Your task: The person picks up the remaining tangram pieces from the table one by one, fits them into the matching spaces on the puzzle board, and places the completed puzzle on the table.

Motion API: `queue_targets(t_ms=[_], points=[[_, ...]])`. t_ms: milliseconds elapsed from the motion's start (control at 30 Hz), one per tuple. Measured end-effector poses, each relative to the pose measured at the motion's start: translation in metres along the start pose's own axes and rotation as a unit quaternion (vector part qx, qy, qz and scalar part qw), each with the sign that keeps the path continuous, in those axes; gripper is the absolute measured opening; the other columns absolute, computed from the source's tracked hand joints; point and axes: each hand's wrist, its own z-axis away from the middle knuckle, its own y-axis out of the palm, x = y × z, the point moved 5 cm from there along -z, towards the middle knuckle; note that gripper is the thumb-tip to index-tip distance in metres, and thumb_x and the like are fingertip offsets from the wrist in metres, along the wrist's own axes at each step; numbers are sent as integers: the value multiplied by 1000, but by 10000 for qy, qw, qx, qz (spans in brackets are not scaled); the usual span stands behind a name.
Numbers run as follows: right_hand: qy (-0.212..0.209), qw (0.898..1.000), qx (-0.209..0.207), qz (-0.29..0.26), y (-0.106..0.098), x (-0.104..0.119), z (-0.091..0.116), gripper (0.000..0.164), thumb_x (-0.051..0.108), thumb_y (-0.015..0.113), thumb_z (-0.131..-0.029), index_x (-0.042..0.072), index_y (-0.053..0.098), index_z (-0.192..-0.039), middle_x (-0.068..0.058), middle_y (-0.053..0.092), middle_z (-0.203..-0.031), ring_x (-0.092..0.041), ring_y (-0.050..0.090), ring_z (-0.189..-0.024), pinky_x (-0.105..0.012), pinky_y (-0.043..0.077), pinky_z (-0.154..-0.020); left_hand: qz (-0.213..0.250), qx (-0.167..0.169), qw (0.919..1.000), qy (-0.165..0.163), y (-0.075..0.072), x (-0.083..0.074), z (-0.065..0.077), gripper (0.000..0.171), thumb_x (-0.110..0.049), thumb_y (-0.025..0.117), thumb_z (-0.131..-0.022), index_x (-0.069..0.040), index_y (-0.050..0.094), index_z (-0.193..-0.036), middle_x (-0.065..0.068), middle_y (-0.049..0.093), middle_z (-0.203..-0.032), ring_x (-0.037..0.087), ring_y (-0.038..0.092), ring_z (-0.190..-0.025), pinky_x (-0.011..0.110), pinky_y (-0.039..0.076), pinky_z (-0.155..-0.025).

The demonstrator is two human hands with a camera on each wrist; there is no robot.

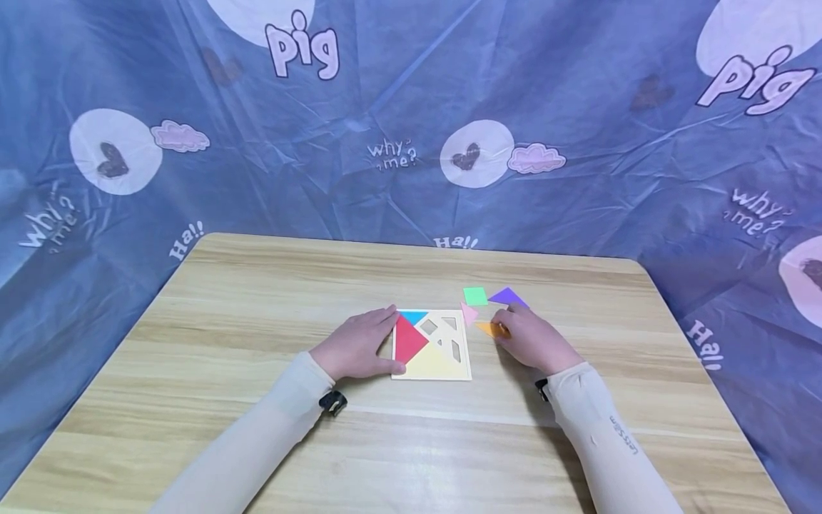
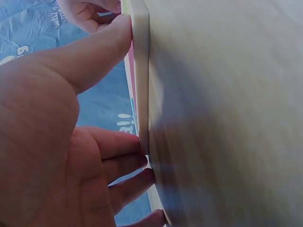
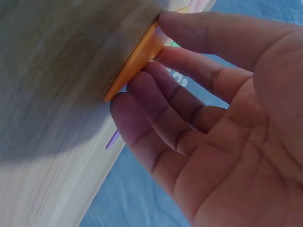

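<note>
A square tangram board (image 1: pixel 467 368) lies on the table. A red triangle (image 1: pixel 408 340), a pale yellow triangle (image 1: pixel 437 364) and a blue piece (image 1: pixel 412 317) sit in it; its right part shows several cut-outs. My left hand (image 1: pixel 361 345) holds the board's left side, thumb by the near corner and fingers by the far one. To the right of the board, my right hand (image 1: pixel 534 338) has thumb and fingertips around an orange piece (image 3: pixel 142 49), which lies at the table surface. Partly covered by the hand, the orange piece's full outline is hidden.
Beyond the right hand lie a green square (image 1: pixel 475 296) and a purple piece (image 1: pixel 509 296). A pink piece (image 1: pixel 469 314) lies against the board's upper right edge. Blue printed cloth (image 1: pixel 411 93) hangs behind the wooden table (image 1: pixel 257 300).
</note>
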Motion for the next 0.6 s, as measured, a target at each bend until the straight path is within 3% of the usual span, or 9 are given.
queue_targets(t_ms=[200,400,600], points=[[240,9995,200,26,0,-1,-2,7,1,70,-89,3,69,-96,-6,62,-89,-23,57,-84,-43,54,-80,-25,8,10000,46,-1,1,0,99,-57,71,-90,0,32,-161,12,29,-169,31,29,-155,49,28,-125],[672,9969,397,-82,2,-4,-4,18,13,75,-90,7,59,-87,-3,53,-79,-20,50,-74,-37,43,-70,-70,40,9999,134,-2,3,-1,99,-57,70,-91,1,31,-161,13,28,-169,31,29,-155,49,28,-125],[985,9939,370,-327,3,-6,-4,22,24,74,-93,6,61,-92,-3,62,-84,-18,55,-72,-36,48,-72,-64,82,9998,166,-3,5,-2,99,-58,69,-91,0,30,-161,13,27,-169,31,27,-156,50,28,-124]])
